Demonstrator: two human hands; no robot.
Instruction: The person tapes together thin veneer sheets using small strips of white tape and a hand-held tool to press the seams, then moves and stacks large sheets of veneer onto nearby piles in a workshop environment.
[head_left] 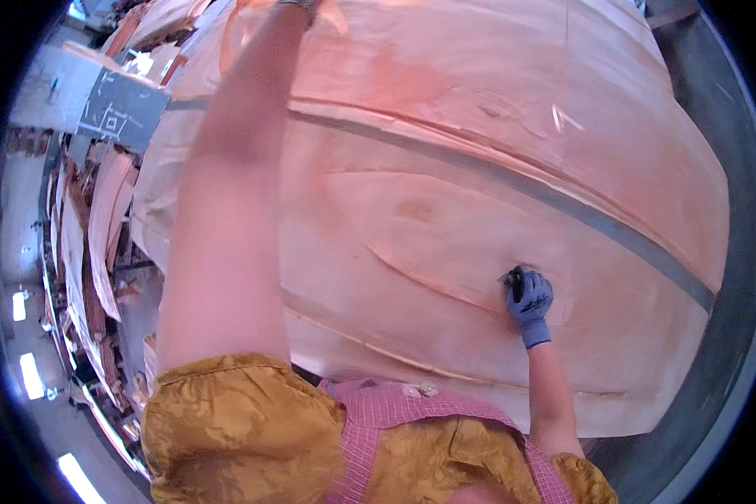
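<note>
Large, thin pale-pink wood veneer sheets (445, 244) spread out in front of me, with a seam mark and a loose curved edge line in the near one. My right hand (531, 304), in a blue glove with dark fingers, rests on the right part of the near sheet. Its fingers are curled closed; a small dark thing may be at the fingertips, too small to name. Far forward over the sheets reaches my left arm, and my left hand (305, 5) is mostly cut off by the top edge. Only a dark glove cuff shows there, beside an orange-toned veneer flap.
A grey strip (512, 178) runs slantwise between the near sheet and the far one. To the left, stacks of rough veneer pieces (80, 244) stand along the floor. A grey board with white chalk-like marks (122, 109) lies at the far left. Dark grey surface borders the right side.
</note>
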